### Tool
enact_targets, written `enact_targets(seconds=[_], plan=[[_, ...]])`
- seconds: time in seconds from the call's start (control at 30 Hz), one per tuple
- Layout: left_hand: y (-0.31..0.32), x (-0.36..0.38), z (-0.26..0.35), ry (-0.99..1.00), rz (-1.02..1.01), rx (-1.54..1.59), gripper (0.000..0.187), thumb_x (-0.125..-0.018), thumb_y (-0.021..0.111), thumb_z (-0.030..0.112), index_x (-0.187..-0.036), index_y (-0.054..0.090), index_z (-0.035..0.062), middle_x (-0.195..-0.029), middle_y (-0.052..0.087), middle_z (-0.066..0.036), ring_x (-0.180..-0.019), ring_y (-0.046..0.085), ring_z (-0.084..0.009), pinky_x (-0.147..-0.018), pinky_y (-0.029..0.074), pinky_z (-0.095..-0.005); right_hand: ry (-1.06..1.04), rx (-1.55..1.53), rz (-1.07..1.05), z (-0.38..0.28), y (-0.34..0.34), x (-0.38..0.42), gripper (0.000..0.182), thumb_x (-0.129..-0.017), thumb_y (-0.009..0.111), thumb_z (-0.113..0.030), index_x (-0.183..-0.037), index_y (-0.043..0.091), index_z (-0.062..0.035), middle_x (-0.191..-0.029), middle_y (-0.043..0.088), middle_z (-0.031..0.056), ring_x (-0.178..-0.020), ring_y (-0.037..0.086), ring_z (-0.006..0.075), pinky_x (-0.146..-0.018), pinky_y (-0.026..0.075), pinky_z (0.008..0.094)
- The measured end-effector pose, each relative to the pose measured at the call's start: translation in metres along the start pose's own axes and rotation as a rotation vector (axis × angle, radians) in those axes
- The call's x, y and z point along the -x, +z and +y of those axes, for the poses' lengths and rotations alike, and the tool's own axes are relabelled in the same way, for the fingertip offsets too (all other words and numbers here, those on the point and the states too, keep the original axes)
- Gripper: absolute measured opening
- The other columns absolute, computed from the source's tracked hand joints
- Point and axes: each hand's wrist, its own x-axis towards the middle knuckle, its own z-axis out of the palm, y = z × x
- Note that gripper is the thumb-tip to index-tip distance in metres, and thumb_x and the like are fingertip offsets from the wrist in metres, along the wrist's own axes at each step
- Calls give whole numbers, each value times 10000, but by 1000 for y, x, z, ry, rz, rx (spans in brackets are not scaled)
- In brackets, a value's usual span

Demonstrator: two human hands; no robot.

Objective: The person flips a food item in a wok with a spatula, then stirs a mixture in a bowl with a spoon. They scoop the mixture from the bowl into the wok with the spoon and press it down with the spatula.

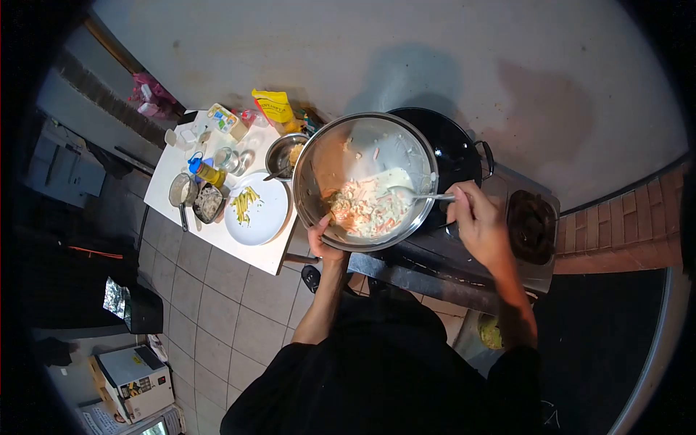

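Note:
A large metal mixing bowl [419,221] is tilted toward me, held up in front of the black pot on the stove. My left hand [324,239] grips its lower left rim, closed on the edge. Inside lies a creamy white mixture [373,206] with orange shreds and chopped bits. Between the fingers of my right hand [475,221] is the handle of a metal spoon [428,196], whose head rests in the mixture. Part of the black pot [446,138] is hidden behind the bowl.
Left of the bowl, a white table [264,257] bears a white plate [272,210] with green-yellow strips, a smaller metal bowl [279,148], an oil bottle [210,174], a yellow bag [274,107] and a small pan [183,192]. A second burner [533,228] lies at right.

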Motion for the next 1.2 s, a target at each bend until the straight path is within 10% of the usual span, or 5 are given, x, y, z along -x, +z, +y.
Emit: enact_targets(seconds=[0.33,0.5,0.6,0.67,1.2], plan=[[-5,10,-17,-51,-37,-23,214,-799,604,35,-964,556,-91,-1006,593,-249,-894,613,-310,-807,507,-422,504,-656,175,33,50,13,275,-989,373,-173,-867,513,31,-556,558,129,-366,464,100,-322,410,244],[0,11,-7,-199,46,258,245,-820,567,80,-982,547,-103,-987,597,-259,-897,611,-314,-795,515,-430,540,-741,213,38,49,11,293,-986,364,-163,-844,500,54,-554,565,147,-355,470,115,-325,415,257],[-25,21,-37,-115,-67,-179,298,-830,499,148,-991,554,-96,-1065,572,-262,-961,591,-319,-838,498,-433,535,-784,225,40,47,11,291,-987,372,-175,-841,500,42,-558,566,148,-357,468,114,-327,417,257],[-22,12,-35,-698,134,463,391,-828,434,222,-1038,551,-86,-1136,550,-235,-1024,562,-308,-889,465,-409,520,-792,235,40,45,11,289,-987,375,-180,-838,499,35,-559,566,149,-357,467,114,-329,419,256],[14,-16,12,-725,228,527,418,-828,424,208,-1124,506,-76,-1127,557,-182,-1033,553,-272,-896,446,-388,488,-786,298,28,18,-4,298,-984,395,-192,-825,520,28,-555,561,131,-351,465,109,-329,427,251]])
